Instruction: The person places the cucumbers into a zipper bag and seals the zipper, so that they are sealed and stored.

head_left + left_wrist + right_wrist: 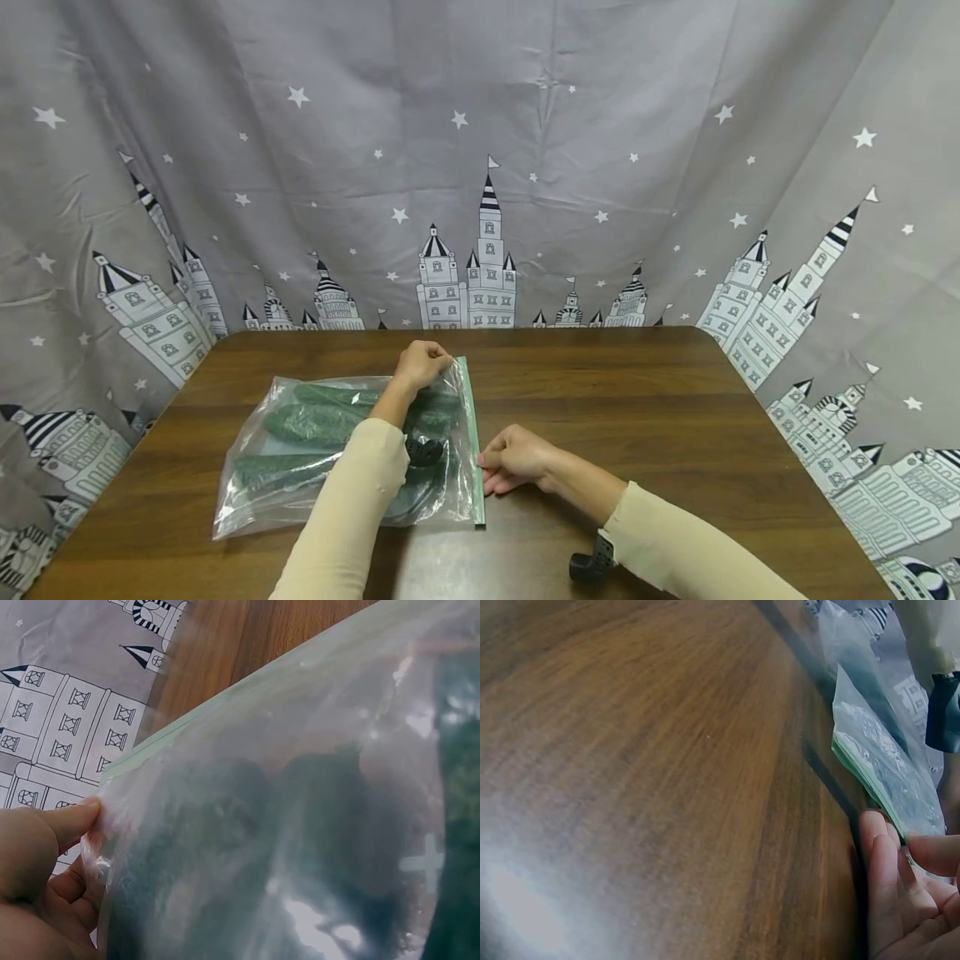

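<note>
A clear plastic zip bag (243, 512) lies on the table with a light green strip (471, 417) along its right edge. Several long dark green things (315, 425) show through the plastic; their kind is unclear. At the strip's far end, my left hand (422, 365) pinches the bag's corner between thumb and fingers. My right hand (521, 460) pinches the strip nearer to me, thumb on one side and fingers on the other, seen closely in the right wrist view. The left wrist view shows the bag's film (225, 825) stretching away from the left thumb.
The brown wooden table (637, 400) extends to the right of the bag. Behind it hangs a grey curtain (600, 167) with castles and stars. A black wrist mount (591, 565) sits on the right forearm, and another black mount (424, 452) overlaps the bag.
</note>
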Available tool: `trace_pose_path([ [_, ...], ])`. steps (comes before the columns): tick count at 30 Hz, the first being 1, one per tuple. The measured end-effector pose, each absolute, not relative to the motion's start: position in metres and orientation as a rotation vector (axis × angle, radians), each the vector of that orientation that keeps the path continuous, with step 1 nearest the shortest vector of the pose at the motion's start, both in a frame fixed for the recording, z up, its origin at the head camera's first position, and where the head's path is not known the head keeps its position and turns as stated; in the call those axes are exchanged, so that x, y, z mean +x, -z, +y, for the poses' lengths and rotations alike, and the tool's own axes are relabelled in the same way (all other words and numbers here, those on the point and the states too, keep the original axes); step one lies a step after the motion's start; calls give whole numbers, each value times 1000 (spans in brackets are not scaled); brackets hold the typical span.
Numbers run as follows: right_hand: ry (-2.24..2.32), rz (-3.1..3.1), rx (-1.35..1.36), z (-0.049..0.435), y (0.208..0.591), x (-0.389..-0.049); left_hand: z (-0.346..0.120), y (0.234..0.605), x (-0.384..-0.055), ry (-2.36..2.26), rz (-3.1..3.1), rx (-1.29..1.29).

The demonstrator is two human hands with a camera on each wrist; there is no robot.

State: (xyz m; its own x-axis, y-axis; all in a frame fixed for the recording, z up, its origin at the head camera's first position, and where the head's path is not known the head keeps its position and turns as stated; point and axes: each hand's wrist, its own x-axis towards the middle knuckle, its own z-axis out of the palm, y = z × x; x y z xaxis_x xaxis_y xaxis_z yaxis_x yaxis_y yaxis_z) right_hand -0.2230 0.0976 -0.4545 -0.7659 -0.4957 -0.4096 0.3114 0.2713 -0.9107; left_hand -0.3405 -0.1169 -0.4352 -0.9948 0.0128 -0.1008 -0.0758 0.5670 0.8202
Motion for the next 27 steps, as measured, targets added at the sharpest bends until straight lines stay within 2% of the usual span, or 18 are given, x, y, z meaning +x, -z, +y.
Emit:
trace_pose_path([
  [27, 1517, 1909, -206, 104, 458, -203, -118, 440, -342, -1443, 2706, -60],
])
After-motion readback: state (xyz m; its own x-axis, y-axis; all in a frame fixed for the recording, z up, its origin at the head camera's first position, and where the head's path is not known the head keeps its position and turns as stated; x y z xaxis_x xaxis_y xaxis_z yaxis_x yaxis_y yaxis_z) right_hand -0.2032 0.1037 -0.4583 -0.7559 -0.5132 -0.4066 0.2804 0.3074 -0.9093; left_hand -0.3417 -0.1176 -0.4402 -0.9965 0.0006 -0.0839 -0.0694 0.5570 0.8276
